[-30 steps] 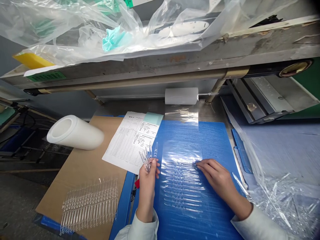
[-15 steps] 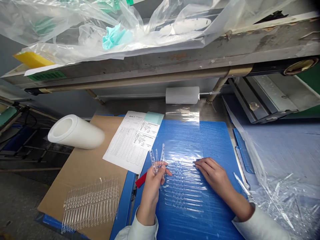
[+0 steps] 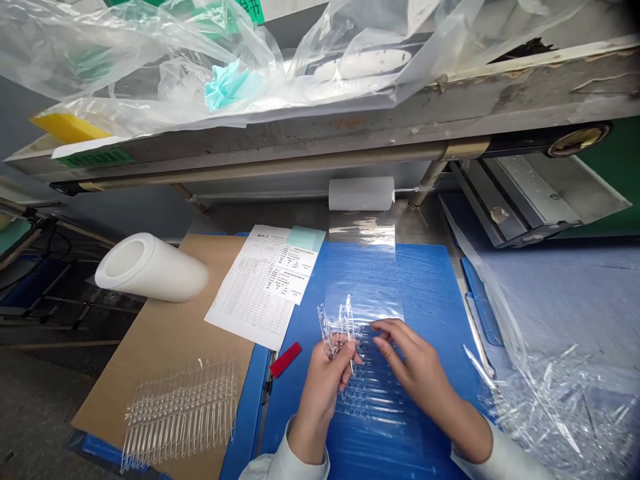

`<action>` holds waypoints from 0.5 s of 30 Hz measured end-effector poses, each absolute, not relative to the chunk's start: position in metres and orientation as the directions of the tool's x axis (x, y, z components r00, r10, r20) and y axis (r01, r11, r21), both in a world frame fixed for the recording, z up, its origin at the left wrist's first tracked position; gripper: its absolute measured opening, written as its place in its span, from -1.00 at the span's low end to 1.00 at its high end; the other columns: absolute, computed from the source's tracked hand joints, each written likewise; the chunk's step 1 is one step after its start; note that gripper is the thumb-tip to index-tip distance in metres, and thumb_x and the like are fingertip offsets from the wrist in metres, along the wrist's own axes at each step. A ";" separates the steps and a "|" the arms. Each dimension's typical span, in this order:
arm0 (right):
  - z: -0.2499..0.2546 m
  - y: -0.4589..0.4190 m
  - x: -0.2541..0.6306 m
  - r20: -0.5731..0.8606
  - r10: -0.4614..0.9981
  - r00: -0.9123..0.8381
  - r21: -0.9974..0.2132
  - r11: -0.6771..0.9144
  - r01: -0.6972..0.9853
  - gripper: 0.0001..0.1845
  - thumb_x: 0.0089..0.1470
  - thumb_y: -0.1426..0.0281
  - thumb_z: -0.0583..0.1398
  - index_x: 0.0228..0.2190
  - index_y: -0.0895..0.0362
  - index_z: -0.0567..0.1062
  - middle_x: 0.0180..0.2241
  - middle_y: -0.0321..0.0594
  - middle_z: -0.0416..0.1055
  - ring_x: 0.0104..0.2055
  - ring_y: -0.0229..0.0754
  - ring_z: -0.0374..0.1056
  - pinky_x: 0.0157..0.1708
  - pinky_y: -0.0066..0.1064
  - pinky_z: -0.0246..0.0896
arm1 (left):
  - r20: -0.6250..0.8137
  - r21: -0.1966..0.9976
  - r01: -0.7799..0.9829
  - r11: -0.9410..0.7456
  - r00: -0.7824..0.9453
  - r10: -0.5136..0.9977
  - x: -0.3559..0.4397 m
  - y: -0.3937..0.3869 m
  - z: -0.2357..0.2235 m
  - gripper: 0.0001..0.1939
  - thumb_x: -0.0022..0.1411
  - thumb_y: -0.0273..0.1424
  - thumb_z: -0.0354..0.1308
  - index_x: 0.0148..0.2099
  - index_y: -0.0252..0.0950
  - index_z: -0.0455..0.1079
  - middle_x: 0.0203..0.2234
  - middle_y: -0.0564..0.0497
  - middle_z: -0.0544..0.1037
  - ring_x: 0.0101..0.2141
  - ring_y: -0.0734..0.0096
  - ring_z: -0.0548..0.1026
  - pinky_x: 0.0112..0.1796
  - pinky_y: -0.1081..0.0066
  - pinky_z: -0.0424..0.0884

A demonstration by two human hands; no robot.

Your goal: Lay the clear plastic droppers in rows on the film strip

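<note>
My left hand [image 3: 325, 377] is closed round a small bunch of clear plastic tubes [image 3: 337, 327], which stick up from the fist. My right hand [image 3: 415, 367] reaches toward that bunch, fingers bent, fingertips close to the tubes and over a row of clear tubes [image 3: 367, 393] lying under a strip of clear film [image 3: 365, 293] on the blue mat [image 3: 430, 280]. The film runs from a white roll [image 3: 361, 193] at the back. Whether the right fingers pinch a tube I cannot make out.
A finished strip of tubes [image 3: 183, 410] lies on brown cardboard [image 3: 165, 333] at left, beside a big white roll [image 3: 150, 267]. A printed sheet [image 3: 265, 283] and a red piece [image 3: 286, 360] lie near the mat. A bag of loose tubes [image 3: 565, 407] is at right. A low shelf [image 3: 320, 127] overhangs.
My left hand has carried the bunch of tubes rightward, from the mat's left edge to over the row. My right hand has lifted off the film and moved left toward the bunch.
</note>
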State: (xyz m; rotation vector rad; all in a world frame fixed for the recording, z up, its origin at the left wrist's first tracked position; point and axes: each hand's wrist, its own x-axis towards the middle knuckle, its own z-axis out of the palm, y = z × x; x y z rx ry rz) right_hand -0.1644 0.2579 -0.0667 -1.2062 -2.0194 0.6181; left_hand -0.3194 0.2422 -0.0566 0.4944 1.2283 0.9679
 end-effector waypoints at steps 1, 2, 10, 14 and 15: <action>-0.066 0.257 -0.166 0.306 0.896 -0.322 -0.705 0.440 0.556 -0.84 0.26 0.36 -0.01 -0.18 0.13 0.31 -0.33 -0.14 0.43 -0.31 -0.19 0.41 -0.36 -0.40 0.37 | -0.557 0.767 -0.374 0.521 0.015 0.830 -0.317 0.242 -0.057 -0.67 0.01 -0.20 0.30 -0.34 -0.40 0.42 -0.60 0.07 0.43 -0.74 0.72 0.14 -0.74 0.61 -0.02; -0.066 0.255 -0.168 0.291 0.898 -0.330 -0.714 0.433 0.551 -0.84 0.25 0.33 0.00 -0.20 0.13 0.31 -0.38 -0.18 0.42 -0.37 -0.21 0.41 -0.40 -0.42 0.36 | -0.557 0.760 -0.407 0.507 -0.007 0.830 -0.315 0.242 -0.058 -0.68 0.01 -0.21 0.31 -0.35 -0.39 0.41 -0.62 0.09 0.42 -0.73 0.71 0.17 -0.72 0.61 0.02; -0.070 0.240 -0.169 0.254 0.878 -0.406 -0.724 0.450 0.522 -0.80 0.27 0.32 -0.04 -0.23 0.09 0.34 -0.40 -0.22 0.44 -0.42 -0.23 0.43 -0.46 -0.46 0.37 | -0.565 0.708 -0.583 0.399 -0.129 0.815 -0.300 0.235 -0.063 -0.63 -0.07 -0.20 0.37 -0.30 -0.37 0.44 -0.57 0.08 0.40 -0.54 0.60 0.35 -0.57 0.62 0.24; -0.074 0.239 -0.162 0.276 0.872 -0.405 -0.708 0.469 0.527 -0.79 0.28 0.38 -0.05 -0.22 0.09 0.37 -0.39 -0.20 0.47 -0.39 -0.21 0.45 -0.43 -0.45 0.39 | -0.570 0.708 -0.596 0.379 -0.165 0.805 -0.296 0.232 -0.062 -0.65 -0.08 -0.21 0.38 -0.32 -0.37 0.47 -0.57 0.08 0.39 -0.57 0.64 0.31 -0.64 0.65 0.17; -0.075 0.240 -0.159 0.279 0.875 -0.396 -0.701 0.467 0.538 -0.79 0.27 0.40 -0.05 -0.22 0.10 0.38 -0.38 -0.19 0.48 -0.38 -0.20 0.46 -0.42 -0.43 0.39 | -0.571 0.709 -0.596 0.377 -0.172 0.803 -0.296 0.232 -0.061 -0.65 -0.06 -0.21 0.37 -0.29 -0.36 0.47 -0.54 0.06 0.42 -0.58 0.66 0.30 -0.65 0.66 0.16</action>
